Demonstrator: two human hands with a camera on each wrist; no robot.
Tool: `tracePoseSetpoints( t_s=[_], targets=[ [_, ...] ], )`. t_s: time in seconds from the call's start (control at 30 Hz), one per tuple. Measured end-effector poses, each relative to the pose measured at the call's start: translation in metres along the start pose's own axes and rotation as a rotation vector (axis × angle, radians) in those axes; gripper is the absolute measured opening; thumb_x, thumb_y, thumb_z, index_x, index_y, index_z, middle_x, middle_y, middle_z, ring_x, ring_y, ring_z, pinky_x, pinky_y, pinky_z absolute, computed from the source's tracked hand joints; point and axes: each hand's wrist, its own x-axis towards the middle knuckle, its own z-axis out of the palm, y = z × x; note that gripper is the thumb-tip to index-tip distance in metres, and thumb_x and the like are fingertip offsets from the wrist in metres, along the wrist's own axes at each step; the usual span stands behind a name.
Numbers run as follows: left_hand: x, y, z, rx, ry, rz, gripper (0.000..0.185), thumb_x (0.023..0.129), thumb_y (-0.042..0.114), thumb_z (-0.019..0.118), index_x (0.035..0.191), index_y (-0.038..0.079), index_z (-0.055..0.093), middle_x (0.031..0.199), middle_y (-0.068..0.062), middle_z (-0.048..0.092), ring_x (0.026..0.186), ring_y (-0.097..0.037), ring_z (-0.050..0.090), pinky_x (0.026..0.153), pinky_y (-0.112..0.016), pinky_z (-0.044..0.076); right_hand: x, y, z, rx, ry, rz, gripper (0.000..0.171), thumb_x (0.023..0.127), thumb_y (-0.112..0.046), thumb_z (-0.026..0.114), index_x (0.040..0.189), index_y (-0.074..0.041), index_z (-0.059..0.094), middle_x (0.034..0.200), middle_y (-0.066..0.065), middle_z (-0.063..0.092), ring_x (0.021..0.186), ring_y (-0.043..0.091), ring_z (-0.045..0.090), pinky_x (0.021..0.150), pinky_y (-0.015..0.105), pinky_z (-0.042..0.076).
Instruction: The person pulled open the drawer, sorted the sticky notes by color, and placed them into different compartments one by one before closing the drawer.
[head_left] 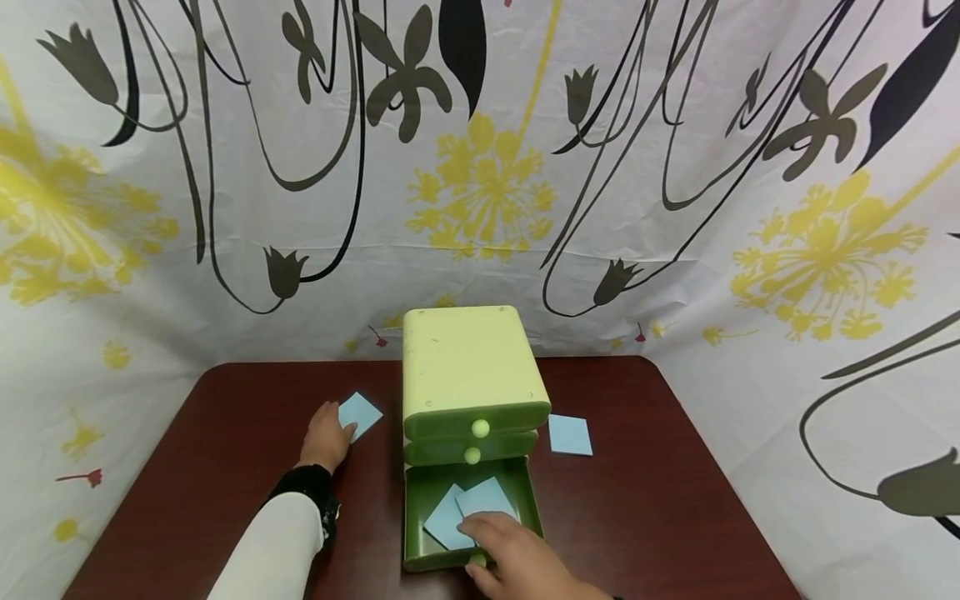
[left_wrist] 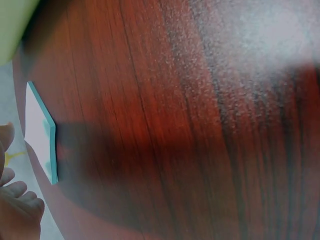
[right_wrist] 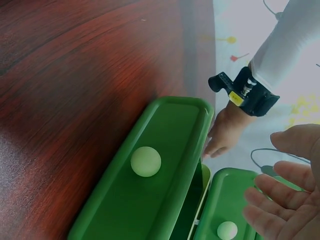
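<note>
Blue paper cards are what both hands are busy with. The left hand [head_left: 327,436] lies on the dark wooden table [head_left: 660,517] left of the green drawer chest [head_left: 471,367], its fingertips touching the near corner of a blue card [head_left: 360,414]; whether it pinches the card or only presses it I cannot tell. That card lies flat, turned like a diamond, one corner towards the hand and the opposite one towards the chest; being nearly square, it has no real long axis. The left wrist view shows it edge-on, thin and flush with the wood.

The right hand [head_left: 513,554] hovers with fingers loosely spread over the pulled-out bottom drawer [head_left: 416,517], touching the two blue cards in the drawer [head_left: 468,512], which overlap at an angle. A further card [head_left: 569,434] lies right of the chest.

To lift the left card cleanly, I'd say slide it off the spot or tip up the near corner with a fingertip, then pinch; scrabbling at a flat edge would just push it along.
</note>
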Motion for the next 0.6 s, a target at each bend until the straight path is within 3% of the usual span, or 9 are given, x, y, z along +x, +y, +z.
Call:
tracePoseSetpoints(
  t_s=[0.23, 0.6],
  targets=[
    [0.003, 0.0, 0.006, 0.029, -0.006, 0.029, 0.063, 0.095, 0.01, 0.058, 0.14, -0.021, 0.026, 0.147, -0.04, 0.022, 0.138, -0.051, 0.019, 0.111, -0.058, 0.024, -0.003, 0.003, 0.0, -0.008, 0.025, -0.008, 0.036, 0.093, -0.021, 0.066, 0.126, -0.007, 0.06, 0.122, 0.005, 0.061, 0.113, 0.019, 0.058, 0.088, 0.028, 0.052],
    [0.013, -0.006, 0.012, 0.044, -0.025, 0.013, 0.065, 0.095, 0.011, 0.058, 0.14, -0.021, 0.024, 0.146, -0.041, 0.022, 0.136, -0.052, 0.021, 0.11, -0.06, 0.026, -0.004, 0.007, -0.003, 0.023, -0.02, 0.05, 0.036, 0.095, -0.025, 0.063, 0.126, -0.008, 0.06, 0.124, 0.005, 0.06, 0.115, 0.019, 0.057, 0.089, 0.028, 0.052]
  ],
)
